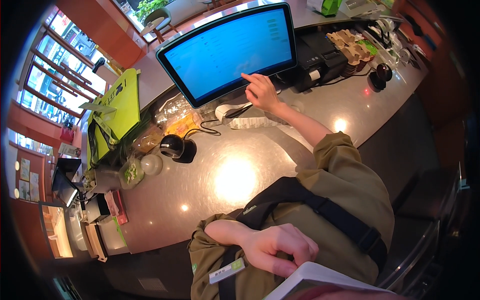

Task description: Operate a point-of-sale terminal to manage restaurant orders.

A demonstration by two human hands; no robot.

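Grey counter (240, 200) — touchscreen (227, 50), barcode scanner (176, 147), receipt strip (245, 120)

Shop checkout counter, prob. a café or food shop. Right hand (261, 91) taps a touchscreen till (230, 50); receipt strip (245, 119) lies just below it, printer (320, 57) just right of it. Barcode scanner (176, 146) well left of hand, cardboard cup trays (352, 45) further right. Window (55, 75) w/ street light far left, behind counter (230, 175).

The middle of the desk (240, 185) lies bare, open for a hand. A scanner (176, 147) and cable crowd its left; the screen (227, 50), printer (320, 57) and receipt strip (245, 117) block the far side.
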